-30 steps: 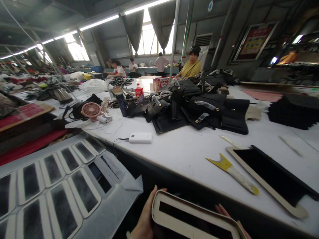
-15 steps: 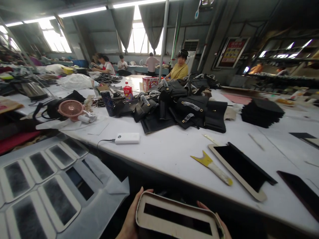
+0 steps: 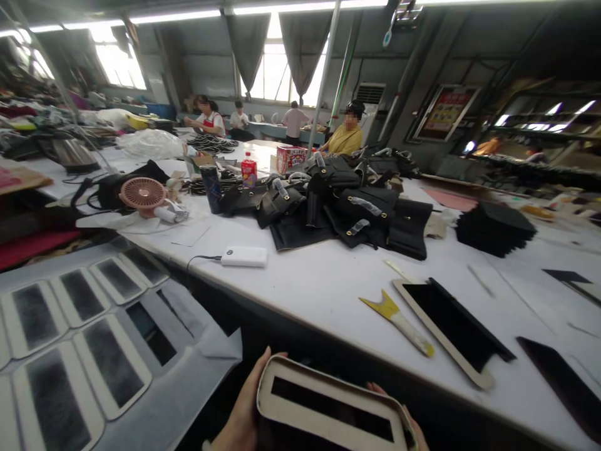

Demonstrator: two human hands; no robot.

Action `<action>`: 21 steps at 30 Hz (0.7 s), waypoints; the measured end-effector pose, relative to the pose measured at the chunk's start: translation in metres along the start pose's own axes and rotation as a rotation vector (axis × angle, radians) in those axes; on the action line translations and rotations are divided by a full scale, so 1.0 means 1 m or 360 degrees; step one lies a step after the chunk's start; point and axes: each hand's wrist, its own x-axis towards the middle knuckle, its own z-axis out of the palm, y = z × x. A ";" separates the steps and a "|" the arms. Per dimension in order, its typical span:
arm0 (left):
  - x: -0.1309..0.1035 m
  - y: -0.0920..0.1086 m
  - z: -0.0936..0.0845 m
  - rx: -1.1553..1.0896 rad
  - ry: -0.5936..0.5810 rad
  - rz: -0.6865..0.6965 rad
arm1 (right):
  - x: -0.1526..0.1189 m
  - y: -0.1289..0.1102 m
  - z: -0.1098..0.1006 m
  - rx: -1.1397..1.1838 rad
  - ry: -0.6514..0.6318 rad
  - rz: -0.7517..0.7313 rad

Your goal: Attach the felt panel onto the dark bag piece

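Note:
Between my hands, at the bottom of the view, is a black bag body (image 3: 328, 406) with a cream panel that has rounded corners and a long dark slot. My left hand (image 3: 246, 404) grips its left end, thumb up along the edge. Around the right end, my right hand (image 3: 413, 426) is closed, its fingers partly hidden behind the piece. The lower part of the bag body runs out of the frame. On the table ahead lie a yellow notched scraper-like tool (image 3: 399, 322) and a black piece with a cream edge (image 3: 446, 332).
To the left, several cream-framed dark panels (image 3: 107, 363) rest on a grey sheet. Black bags (image 3: 347, 207) are heaped mid-table, near a white power bank (image 3: 244, 257), a pink fan (image 3: 143, 193) and a red bottle (image 3: 248, 170). Black pieces (image 3: 495, 227) are stacked right. People sit beyond.
The view has shifted slightly, so the table things appear a little further right on the left side. Both hands still hold the bag body, in nearly the same pose.

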 end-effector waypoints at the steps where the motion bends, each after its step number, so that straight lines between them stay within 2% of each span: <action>1: -0.002 0.001 0.001 0.0002 0.0003 -0.0009 | -0.006 0.002 0.005 0.0092 -0.0060 0.0046; 3: -0.005 0.005 0.004 0.0016 0.0022 -0.0028 | -0.016 0.006 0.014 0.0331 -0.0156 0.0085; 6: -0.009 0.008 0.009 0.0044 0.0051 -0.0058 | -0.023 0.010 0.023 0.0499 -0.0132 -0.0013; 14: -0.026 0.004 0.028 0.0091 0.0105 0.0001 | -0.025 0.011 0.028 0.0588 -0.0109 -0.0078; 21: -0.021 0.008 0.029 0.0149 0.0109 -0.0051 | -0.023 0.017 0.024 0.0487 -0.0097 -0.0236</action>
